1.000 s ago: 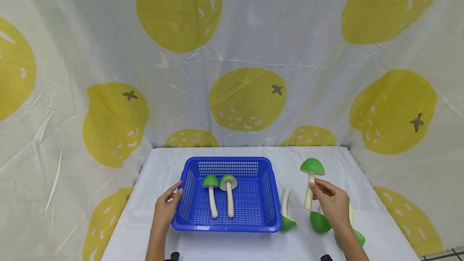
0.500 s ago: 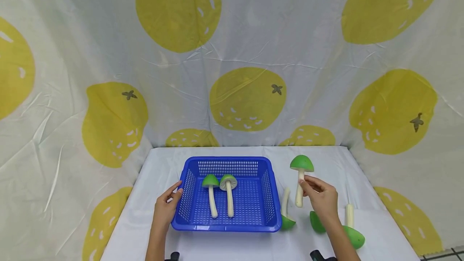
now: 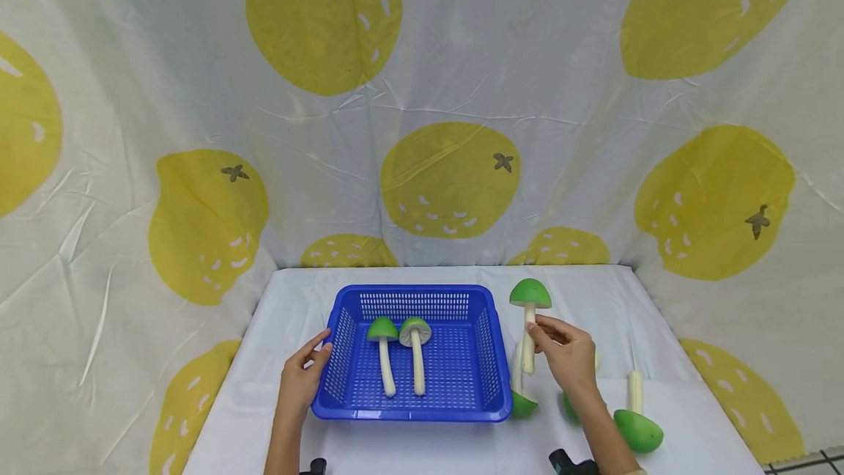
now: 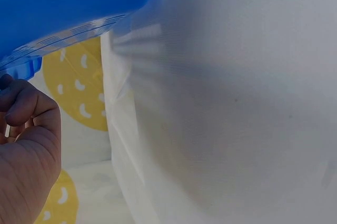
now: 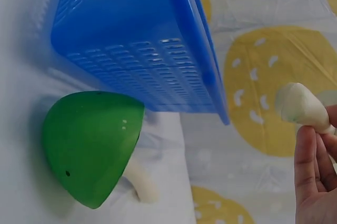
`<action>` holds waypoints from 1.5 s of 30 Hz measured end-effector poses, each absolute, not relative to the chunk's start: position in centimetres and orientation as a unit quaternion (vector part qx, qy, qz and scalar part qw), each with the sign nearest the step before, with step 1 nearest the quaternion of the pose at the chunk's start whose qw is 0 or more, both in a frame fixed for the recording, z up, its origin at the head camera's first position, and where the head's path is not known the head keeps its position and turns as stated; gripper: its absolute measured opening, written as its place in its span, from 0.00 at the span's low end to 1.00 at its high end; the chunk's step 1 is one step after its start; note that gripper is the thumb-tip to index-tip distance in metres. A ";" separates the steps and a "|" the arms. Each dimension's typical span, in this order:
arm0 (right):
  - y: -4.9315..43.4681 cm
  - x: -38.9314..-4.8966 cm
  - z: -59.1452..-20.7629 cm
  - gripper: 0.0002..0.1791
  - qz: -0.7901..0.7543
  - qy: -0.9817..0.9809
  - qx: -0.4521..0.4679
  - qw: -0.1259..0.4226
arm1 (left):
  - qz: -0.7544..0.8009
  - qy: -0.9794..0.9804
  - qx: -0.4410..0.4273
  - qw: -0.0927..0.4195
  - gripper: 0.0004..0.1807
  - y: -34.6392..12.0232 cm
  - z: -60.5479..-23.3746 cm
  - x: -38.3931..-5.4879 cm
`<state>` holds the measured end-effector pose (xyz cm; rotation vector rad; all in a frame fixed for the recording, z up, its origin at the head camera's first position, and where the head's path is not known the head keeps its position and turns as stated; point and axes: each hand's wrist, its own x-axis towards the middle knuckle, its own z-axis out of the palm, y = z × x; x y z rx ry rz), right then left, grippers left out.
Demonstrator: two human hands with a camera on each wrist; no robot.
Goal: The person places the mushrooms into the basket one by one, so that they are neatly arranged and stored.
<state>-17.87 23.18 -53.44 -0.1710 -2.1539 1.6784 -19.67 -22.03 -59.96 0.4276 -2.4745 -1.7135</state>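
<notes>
A blue plastic basket stands on the white-covered table. Inside it lie two toy mushrooms, one with its green cap up and one showing its pale gills. My left hand grips the basket's left rim between thumb and fingers; in the left wrist view this hand is curled at the rim. To the right of the basket my right hand pinches the stem of a green-capped toy mushroom, held upright above the table. Only the stem's end shows in the right wrist view.
A toy mushroom lies right beside the basket's right wall. Another green cap is partly hidden by my right forearm, and a further mushroom lies farther right. A lemon-print curtain surrounds the table.
My right hand has moved left toward the basket with the mushroom upright in it. My left hand and the basket have stayed in place.
</notes>
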 end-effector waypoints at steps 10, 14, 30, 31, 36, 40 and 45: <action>21.4 -18.7 -53.3 0.13 0.606 -0.770 -0.057 0.193 | -0.563 -0.813 0.139 0.054 0.22 -22.0 -60.0 -19.7; 20.8 -19.0 -53.4 0.13 0.611 -0.767 -0.052 0.190 | -0.557 -0.816 0.141 0.054 0.23 -22.0 -60.1 -19.7; 18.6 -19.5 -54.2 0.15 0.624 -0.769 -0.044 0.127 | -0.561 -0.814 0.142 0.050 0.23 -22.0 -60.1 -19.6; 18.5 -19.5 -54.1 0.16 0.624 -0.771 -0.044 0.124 | -0.562 -0.813 0.142 0.050 0.23 -22.0 -60.1 -19.6; 17.8 -19.5 -54.1 0.16 0.616 -0.777 -0.054 0.113 | -0.562 -0.813 0.142 0.055 0.22 -22.0 -60.1 -19.7; 17.4 -19.6 -54.5 0.15 0.610 -0.783 -0.058 0.110 | -0.557 -0.816 0.142 0.055 0.23 -22.0 -60.0 -19.7; 16.5 -19.2 -53.7 0.13 0.606 -0.788 -0.047 0.095 | -0.560 -0.814 0.143 0.048 0.23 -22.0 -60.1 -19.7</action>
